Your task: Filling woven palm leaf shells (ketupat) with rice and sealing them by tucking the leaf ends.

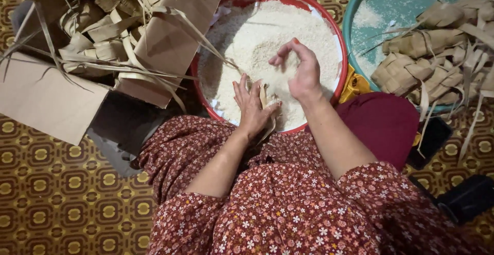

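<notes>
Left hand (252, 108): low in the red basin (337, 34), fingers wrapped round a woven leaf pouch (265, 98), holding it upright at the near edge of the rice (267, 39).
Right hand (301, 70): just above the pouch, fingers curled together in a cupped pinch.
Rice: heaped in the basin.
Box (46, 95): cardboard, left of the basin, full of empty pouches.
Teal basin (360, 13): right, holding filled pouches (427, 59).
Floor (62, 198): patterned brown mat.

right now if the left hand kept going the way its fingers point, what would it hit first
The left hand points up and away from the body, over the rice in the red basin. Going straight on it would most likely push into the rice heap first, then the basin's far rim. Depth is hard to judge.
</notes>
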